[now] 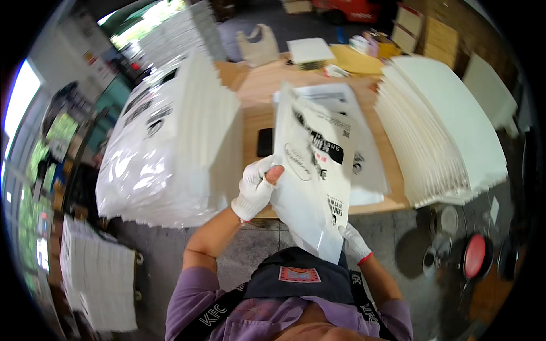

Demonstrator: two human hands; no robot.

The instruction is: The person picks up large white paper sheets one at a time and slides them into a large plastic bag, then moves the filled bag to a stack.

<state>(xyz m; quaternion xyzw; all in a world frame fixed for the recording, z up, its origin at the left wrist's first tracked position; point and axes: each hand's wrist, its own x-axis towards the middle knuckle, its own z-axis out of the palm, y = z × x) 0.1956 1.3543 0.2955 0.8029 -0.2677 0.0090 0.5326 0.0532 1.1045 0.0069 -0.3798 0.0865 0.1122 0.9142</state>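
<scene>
A white printed plastic bag [310, 187] is held up in front of my body, slanting over the table's front edge. My left hand [256, 190], in a white knit glove with the thumb tip bare, is closed on the bag's left edge. Lower down, my right hand [355, 243], in a white glove with a red cuff, grips the bag's right side near my apron; some of its fingers are hidden behind the plastic. Beneath the raised bag, more printed bags [367, 170] lie flat on the wooden table [259, 94].
A tall stack of white sheets under clear plastic [162, 148] stands at the left. At the right lies a fanned stack of white sheets [438, 125]. A black phone [265, 142] rests beside the bags. Farther back are a beige carrier bag [259, 48] and yellow paper [355, 59].
</scene>
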